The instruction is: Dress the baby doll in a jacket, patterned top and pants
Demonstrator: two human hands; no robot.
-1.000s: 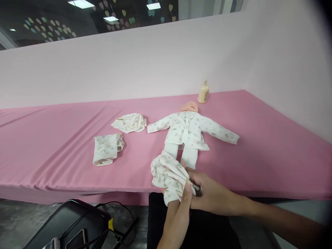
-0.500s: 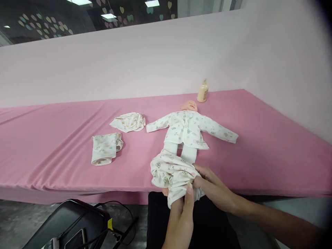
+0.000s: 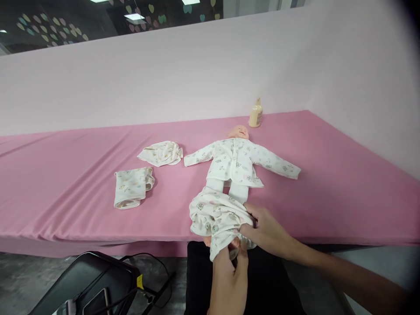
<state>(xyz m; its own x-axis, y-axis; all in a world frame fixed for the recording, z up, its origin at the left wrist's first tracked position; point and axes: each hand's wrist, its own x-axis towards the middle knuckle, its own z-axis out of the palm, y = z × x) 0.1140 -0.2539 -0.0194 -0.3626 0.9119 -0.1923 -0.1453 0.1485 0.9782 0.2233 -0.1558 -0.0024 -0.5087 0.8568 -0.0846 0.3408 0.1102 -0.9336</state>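
Both hands' grip (image 3: 238, 245) on trousers (image 3: 216, 216)

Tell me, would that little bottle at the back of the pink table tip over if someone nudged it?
Probably yes. The bottle stands upright, taller than it is wide, on soft cloth covering the table, so a nudge near its narrow top could topple it. It looks like light plastic; how full it is cannot be seen.

Both forearms are bare, with no sleeve reaching into view on either side. The left hand (image 3: 229, 275) and the right hand (image 3: 267, 232) wear no gloves, rings, watch or bracelet that can be seen. The fingernails are short and unpainted. Below the hands, dark black clothing (image 3: 262, 284) covers the person's lap, plain and without visible markings.
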